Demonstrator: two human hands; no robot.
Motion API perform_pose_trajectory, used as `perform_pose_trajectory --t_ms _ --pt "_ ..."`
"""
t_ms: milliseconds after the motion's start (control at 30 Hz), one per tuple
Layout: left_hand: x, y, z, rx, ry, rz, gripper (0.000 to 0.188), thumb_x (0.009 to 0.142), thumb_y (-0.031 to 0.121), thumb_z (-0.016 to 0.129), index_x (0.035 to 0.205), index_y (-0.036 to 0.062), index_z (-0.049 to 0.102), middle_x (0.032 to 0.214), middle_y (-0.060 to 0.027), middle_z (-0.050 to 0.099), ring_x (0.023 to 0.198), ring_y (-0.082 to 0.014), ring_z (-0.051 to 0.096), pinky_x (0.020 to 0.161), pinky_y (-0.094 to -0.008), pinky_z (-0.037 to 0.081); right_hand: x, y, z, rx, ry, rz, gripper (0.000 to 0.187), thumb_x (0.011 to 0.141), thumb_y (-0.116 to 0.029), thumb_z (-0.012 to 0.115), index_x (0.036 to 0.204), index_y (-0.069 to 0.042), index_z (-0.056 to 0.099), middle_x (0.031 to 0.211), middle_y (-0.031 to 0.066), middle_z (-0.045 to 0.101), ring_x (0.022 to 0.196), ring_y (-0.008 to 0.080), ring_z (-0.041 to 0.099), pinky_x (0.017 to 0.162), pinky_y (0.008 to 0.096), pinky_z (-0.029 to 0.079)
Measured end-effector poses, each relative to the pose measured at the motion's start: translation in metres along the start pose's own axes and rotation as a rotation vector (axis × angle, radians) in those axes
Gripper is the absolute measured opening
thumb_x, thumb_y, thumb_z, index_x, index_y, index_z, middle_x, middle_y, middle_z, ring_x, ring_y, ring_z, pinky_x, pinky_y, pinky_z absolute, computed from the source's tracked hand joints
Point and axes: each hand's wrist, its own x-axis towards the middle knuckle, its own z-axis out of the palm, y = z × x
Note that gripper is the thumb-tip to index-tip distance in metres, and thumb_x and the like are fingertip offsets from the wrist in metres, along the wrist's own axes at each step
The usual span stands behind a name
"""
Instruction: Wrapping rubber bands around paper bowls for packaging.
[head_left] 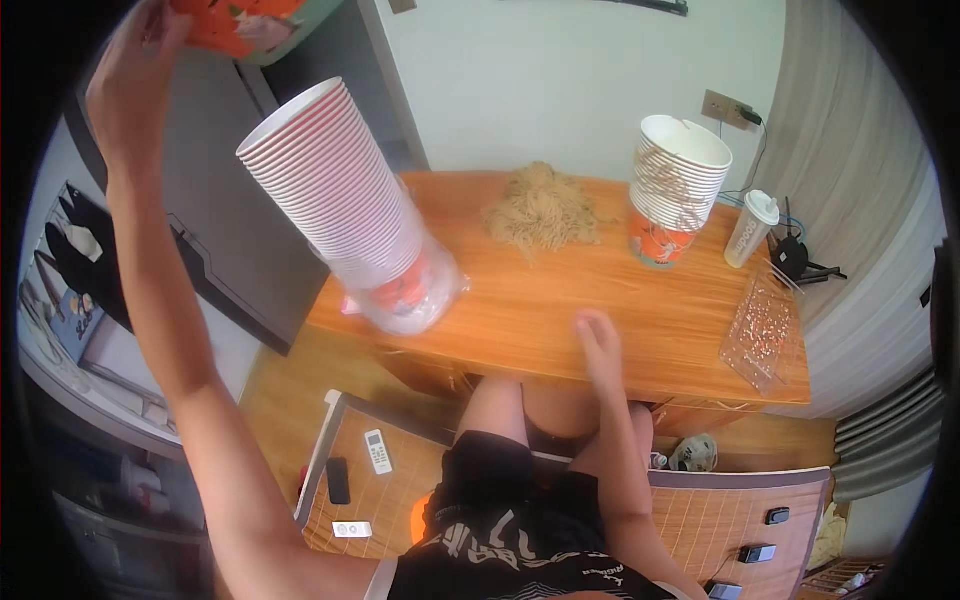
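Note:
At the upper left my raised left hand is closed on the edge of an orange and green paper cup, which is partly cut off by the top of the picture. Below it a tall, leaning stack of white-rimmed paper cups stands in a clear plastic bag on the wooden table. My right hand, somewhat blurred, hovers at the table's near edge with fingers extended and nothing visible in it. Beyond it lies a heap of tan, stringy shreds.
At the right stands a shorter cup stack with tan strands over it. Beside it are a lidded drink cup, a black device and a clear, bead-covered tray. A phone and remotes lie on the mat below.

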Motion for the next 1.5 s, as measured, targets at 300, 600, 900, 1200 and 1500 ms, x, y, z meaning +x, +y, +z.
perform_pose_trajectory --t_ms 300,600,900,1200,1500 --pt "-0.128 0.222 -0.005 -0.793 -0.139 -0.069 0.029 0.069 0.005 0.080 0.096 0.0042 0.069 0.093 -0.0104 0.068 0.090 -0.0315 0.068 0.085 -0.0446 0.057 -0.026 -0.076 -0.042 0.285 0.308 -0.331 0.094 0.090 -0.037 0.076 0.157 -0.003 0.020 0.156 0.0164 0.035 0.146 0.0297 0.033 0.119 0.0451 0.026" --pt "-0.219 0.369 -0.002 -1.178 -0.217 -0.207 0.027 0.070 0.009 0.081 0.093 0.0022 0.067 0.092 -0.0112 0.067 0.091 -0.0305 0.068 0.089 -0.0478 0.059 -0.039 -0.063 -0.062 -0.102 0.022 -0.295 0.154 0.054 -0.042 0.099 0.159 -0.006 -0.008 0.165 0.0216 0.012 0.154 0.0328 0.016 0.124 0.0480 0.017" --pt "-0.245 0.407 -0.015 -1.361 -0.310 -0.294 0.025 0.073 0.007 0.078 0.096 0.0025 0.069 0.094 -0.0115 0.069 0.092 -0.0299 0.068 0.097 -0.0489 0.056 -0.044 -0.021 -0.074 -0.067 0.056 -0.102 0.151 0.058 -0.024 0.099 0.157 -0.006 -0.014 0.156 0.0188 0.028 0.143 0.0303 0.038 0.116 0.0461 0.037" --pt "-0.321 0.357 0.087 -1.015 -0.706 -1.074 0.018 0.091 0.011 0.072 0.106 0.0001 0.071 0.094 -0.0119 0.074 0.087 -0.0198 0.070 0.081 -0.0310 0.054 -0.055 0.006 -0.098 -0.246 0.186 -0.050 0.099 0.062 -0.025 0.097 0.142 0.002 0.045 0.135 0.0161 0.058 0.121 0.0277 0.059 0.100 0.0404 0.050" --pt "-0.321 0.386 0.178 -1.061 -0.867 -0.942 0.023 0.087 0.023 0.078 0.100 0.0043 0.075 0.084 -0.0080 0.074 0.076 -0.0175 0.070 0.069 -0.0308 0.055 -0.078 0.006 -0.106 -0.208 0.167 0.151 0.097 0.058 -0.022 0.097 0.139 0.001 0.051 0.135 0.0141 0.060 0.122 0.0258 0.059 0.101 0.0413 0.050"
